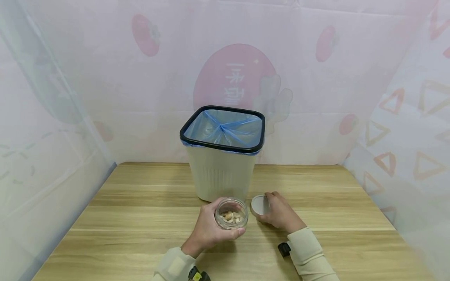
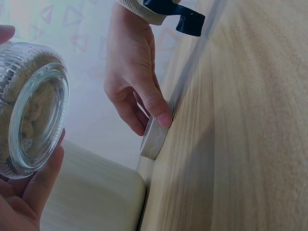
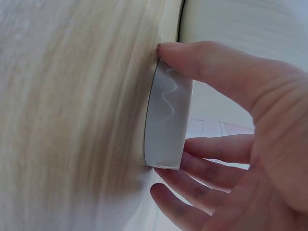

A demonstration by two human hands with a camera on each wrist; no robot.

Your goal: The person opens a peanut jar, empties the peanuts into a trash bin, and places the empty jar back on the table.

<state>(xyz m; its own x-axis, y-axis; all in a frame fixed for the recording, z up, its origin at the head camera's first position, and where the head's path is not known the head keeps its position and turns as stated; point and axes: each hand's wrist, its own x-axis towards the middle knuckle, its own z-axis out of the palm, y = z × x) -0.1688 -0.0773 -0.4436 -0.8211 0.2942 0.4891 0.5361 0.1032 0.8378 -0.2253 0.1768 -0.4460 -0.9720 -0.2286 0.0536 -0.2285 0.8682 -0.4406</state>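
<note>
My left hand (image 1: 206,228) grips a clear ribbed glass jar (image 1: 216,218), thumb on the near side and fingers round the far side. The jar has no lid on, and pale tan, nut-like pieces (image 1: 231,217) lie inside it. In the left wrist view the round glass base (image 2: 41,120) faces the camera, with the jar held above the table. To its right, my right hand (image 1: 281,214) holds a round whitish lid (image 1: 259,205) by the edge, thumb and fingers on opposite sides. The lid lies flat, low at the wood surface, as its side wall (image 3: 168,115) shows in the right wrist view.
A cream bin (image 1: 222,173) with a black rim (image 1: 225,147) and a blue plastic liner (image 1: 221,127) stands on the wooden table (image 1: 133,222), just beyond the jar. Printed cloth (image 1: 140,86) hangs behind the table and along both sides.
</note>
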